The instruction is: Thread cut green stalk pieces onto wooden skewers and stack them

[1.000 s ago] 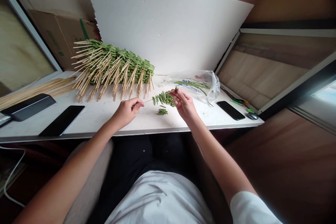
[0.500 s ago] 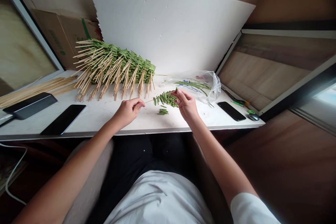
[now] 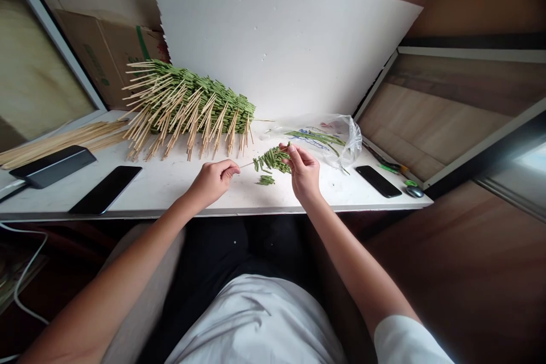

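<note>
Wooden skewer (image 3: 246, 166) between left hand (image 3: 216, 180) and right hand (image 3: 306, 170), both pinching it, greens (image 3: 272, 158) alongside

At ten o'clock I see green pieces (image 3: 213, 92) on straw-coloured sticks (image 3: 193, 120) and a green-striped brown box (image 3: 101, 57); the bench (image 3: 168, 177) is white, the phone (image 3: 378, 181) at three black, the clear bag (image 3: 355, 135) at two blue-marked.
</note>
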